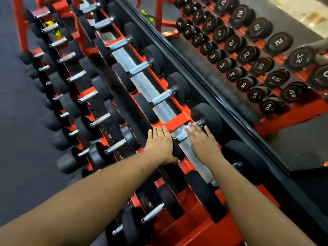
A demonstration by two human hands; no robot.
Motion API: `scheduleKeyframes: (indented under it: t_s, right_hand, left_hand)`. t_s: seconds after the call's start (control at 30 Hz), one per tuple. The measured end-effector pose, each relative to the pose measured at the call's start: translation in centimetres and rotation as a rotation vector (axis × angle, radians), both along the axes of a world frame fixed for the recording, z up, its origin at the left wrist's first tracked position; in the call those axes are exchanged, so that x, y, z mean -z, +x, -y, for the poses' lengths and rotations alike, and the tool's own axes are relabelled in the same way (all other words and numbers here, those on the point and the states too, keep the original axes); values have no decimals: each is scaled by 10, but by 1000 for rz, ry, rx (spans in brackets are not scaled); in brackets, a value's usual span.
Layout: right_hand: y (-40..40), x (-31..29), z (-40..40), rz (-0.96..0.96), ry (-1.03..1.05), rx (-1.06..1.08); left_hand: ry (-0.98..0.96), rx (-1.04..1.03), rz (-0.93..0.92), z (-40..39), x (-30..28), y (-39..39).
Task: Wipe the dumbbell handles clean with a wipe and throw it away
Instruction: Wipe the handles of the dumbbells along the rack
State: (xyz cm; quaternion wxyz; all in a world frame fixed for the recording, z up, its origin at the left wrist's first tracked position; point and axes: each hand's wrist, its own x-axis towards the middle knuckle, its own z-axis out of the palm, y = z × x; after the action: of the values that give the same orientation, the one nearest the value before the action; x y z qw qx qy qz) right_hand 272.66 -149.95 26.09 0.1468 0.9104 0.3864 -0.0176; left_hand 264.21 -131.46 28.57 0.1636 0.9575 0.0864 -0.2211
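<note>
Left hand (160, 139): fingers straight, palm resting on the near black head of the dumbbell (206, 118)
Right hand (202, 139): flat, pressing the white wipe (188, 129) onto its handle
Progress: mid-wipe; other handles and binning seemingly left

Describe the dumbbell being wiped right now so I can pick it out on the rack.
Start at the red rack running along the mirror and follow its top row toward the camera. The dumbbell has its near head under the left hand, and the right hand presses a white wipe on its handle. No other dumbbell is touched.
</note>
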Motion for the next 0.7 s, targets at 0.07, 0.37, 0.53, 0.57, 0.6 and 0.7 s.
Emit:
scheduleKeyframes:
  t_s: [0.07,0.37,0.53,0.57,0.6,0.7]
  right_hand:
    - [4,-3,-13,23,19,130]
    - [-3,6,-8,56,-21,168]
    - [-16,11,-22,61,-19,222]
    - [-13,8,-20,78,-14,222]
    - [-8,5,-19,86,-18,229]
    - [1,2,-26,65,-4,231]
  left_hand:
    - [-3,3,-12,-1,-2,1]
    - [-5,22,-94,-3,-5,9]
    - [2,19,-81,-3,-4,6]
    - [3,21,-81,-3,-3,7]
    - [-3,24,-87,-3,-3,7]
    - [-3,21,-68,-5,-3,6]
